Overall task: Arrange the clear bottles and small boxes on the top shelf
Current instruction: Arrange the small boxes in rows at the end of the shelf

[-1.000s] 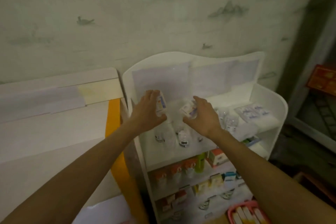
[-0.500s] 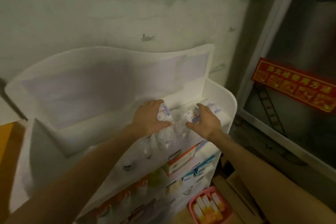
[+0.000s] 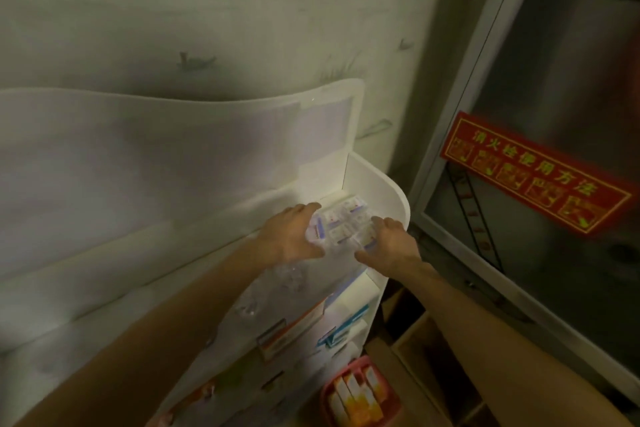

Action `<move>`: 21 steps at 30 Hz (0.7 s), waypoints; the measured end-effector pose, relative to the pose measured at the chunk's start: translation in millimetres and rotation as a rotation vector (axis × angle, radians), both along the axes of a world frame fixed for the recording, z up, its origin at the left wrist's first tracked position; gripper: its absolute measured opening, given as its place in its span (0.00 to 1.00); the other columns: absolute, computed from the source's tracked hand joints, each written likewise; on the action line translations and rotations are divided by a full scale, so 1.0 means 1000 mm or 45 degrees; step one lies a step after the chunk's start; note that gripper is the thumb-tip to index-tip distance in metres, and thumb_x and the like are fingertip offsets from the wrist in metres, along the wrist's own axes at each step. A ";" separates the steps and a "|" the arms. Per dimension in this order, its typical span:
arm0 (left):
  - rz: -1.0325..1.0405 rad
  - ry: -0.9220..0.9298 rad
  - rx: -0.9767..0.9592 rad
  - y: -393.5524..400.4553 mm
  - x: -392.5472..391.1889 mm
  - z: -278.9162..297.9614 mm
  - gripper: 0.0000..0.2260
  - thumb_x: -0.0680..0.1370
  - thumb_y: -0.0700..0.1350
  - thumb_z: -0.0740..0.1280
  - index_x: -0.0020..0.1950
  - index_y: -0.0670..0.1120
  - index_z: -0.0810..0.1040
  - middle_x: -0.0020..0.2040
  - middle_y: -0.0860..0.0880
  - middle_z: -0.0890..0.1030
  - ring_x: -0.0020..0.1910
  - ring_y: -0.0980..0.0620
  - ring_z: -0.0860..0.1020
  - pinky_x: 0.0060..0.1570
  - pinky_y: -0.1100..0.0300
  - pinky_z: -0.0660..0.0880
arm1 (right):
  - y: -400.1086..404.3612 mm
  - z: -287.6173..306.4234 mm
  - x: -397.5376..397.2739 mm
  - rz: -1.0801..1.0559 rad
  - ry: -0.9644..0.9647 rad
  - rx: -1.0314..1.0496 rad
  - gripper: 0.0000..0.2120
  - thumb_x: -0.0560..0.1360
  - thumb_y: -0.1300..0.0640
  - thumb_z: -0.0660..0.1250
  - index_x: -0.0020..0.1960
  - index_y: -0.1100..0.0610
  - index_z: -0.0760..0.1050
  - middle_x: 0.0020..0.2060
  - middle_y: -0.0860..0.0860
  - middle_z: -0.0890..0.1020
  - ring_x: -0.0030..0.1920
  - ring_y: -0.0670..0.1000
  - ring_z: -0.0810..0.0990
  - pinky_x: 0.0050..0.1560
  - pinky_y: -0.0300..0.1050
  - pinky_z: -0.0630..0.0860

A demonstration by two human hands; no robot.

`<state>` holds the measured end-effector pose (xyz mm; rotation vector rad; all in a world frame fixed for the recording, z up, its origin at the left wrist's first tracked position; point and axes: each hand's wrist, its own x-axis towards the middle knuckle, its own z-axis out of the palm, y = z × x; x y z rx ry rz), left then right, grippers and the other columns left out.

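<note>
Two hands on the top shelf [image 3: 391,191], at its right end against the curved side panel. Left hand [image 3: 289,237] grips a small box [image 3: 319,227] standing on edge, fingers curled over its top, thumb under. Right hand [image 3: 389,243] is curled at the near right corner of the flat packs [image 3: 346,218]; whether it holds one or only presses is not clear, view soft and dim. The packs lie side by side between the two hands and run away from the fingertips toward the back corner.

Clear bottles [image 3: 291,274] sit just behind the left wrist, under both forearms; hard to count, glare and blur. Lower tiers below the forearms carry coloured cartons [image 3: 291,333]. Pink basket [image 3: 360,395] stands below the right forearm, on the floor by the look of it.

Step in hand, as judged: squaring the boxes into a tidy block at the shelf end.

Doing it well:
- Close both hands inward together, evenly, so the row tightens without buckling upward.
- Seat the left-hand box flush beside the others before letting go.
- Keep forearms high; the bottles beneath look light and easily tipped.
- Use the side panel as a stop.
</note>
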<state>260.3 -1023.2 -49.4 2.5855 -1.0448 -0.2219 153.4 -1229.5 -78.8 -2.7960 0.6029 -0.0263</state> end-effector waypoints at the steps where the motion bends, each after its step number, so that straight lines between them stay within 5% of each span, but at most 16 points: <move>1: -0.015 0.029 0.037 -0.011 -0.002 -0.004 0.35 0.65 0.64 0.75 0.66 0.57 0.66 0.59 0.53 0.77 0.56 0.49 0.77 0.54 0.52 0.77 | -0.009 -0.005 0.001 0.043 0.047 -0.078 0.36 0.68 0.35 0.68 0.71 0.50 0.64 0.61 0.51 0.75 0.58 0.53 0.73 0.57 0.49 0.76; 6: -0.116 0.055 0.204 -0.060 -0.016 -0.032 0.41 0.68 0.60 0.75 0.76 0.53 0.61 0.72 0.51 0.70 0.68 0.48 0.71 0.64 0.54 0.70 | -0.059 -0.027 0.016 0.207 0.198 -0.169 0.34 0.68 0.32 0.65 0.67 0.52 0.68 0.59 0.51 0.77 0.57 0.53 0.74 0.57 0.49 0.76; 13: 0.036 0.030 0.351 -0.102 -0.020 -0.057 0.48 0.68 0.53 0.75 0.81 0.51 0.51 0.75 0.48 0.67 0.72 0.45 0.67 0.66 0.52 0.69 | -0.097 -0.043 0.056 0.588 0.132 -0.262 0.29 0.70 0.34 0.66 0.62 0.54 0.72 0.57 0.53 0.79 0.57 0.54 0.76 0.58 0.45 0.70; 21: 0.142 -0.017 0.249 -0.111 -0.030 -0.075 0.40 0.70 0.57 0.73 0.78 0.52 0.59 0.75 0.52 0.65 0.73 0.49 0.63 0.69 0.54 0.64 | -0.110 -0.063 0.083 0.659 0.072 -0.282 0.33 0.74 0.36 0.64 0.71 0.55 0.66 0.67 0.55 0.71 0.64 0.56 0.72 0.61 0.49 0.70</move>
